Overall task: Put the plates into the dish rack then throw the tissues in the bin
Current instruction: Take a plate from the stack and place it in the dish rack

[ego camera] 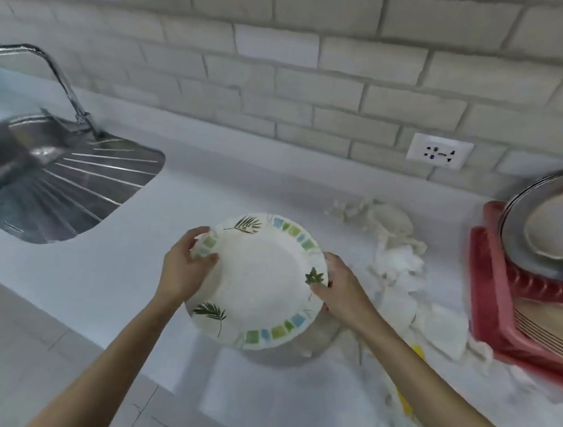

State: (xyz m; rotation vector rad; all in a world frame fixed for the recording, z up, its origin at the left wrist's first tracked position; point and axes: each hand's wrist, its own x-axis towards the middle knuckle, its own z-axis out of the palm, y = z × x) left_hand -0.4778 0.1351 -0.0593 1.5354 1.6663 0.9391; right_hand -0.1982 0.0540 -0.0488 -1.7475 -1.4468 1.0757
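I hold a white plate [260,280] with green leaf prints and coloured squares on its rim, tilted above the counter. My left hand [184,266] grips its left rim and my right hand [338,287] grips its right rim. Another plate [298,347] seems to lie on the counter just beneath it, mostly hidden. Crumpled white tissues [396,258] are strewn over the counter to the right of the plate. The red dish rack [491,302] stands at the right edge, holding a steel plate [554,222] upright and a beige plate [551,328].
A steel sink [53,177] with a tap [62,78] is set into the counter at the left. A wall socket [439,152] sits on the brick-tiled wall behind. Something yellow [408,403] lies under my right forearm. No bin is in view.
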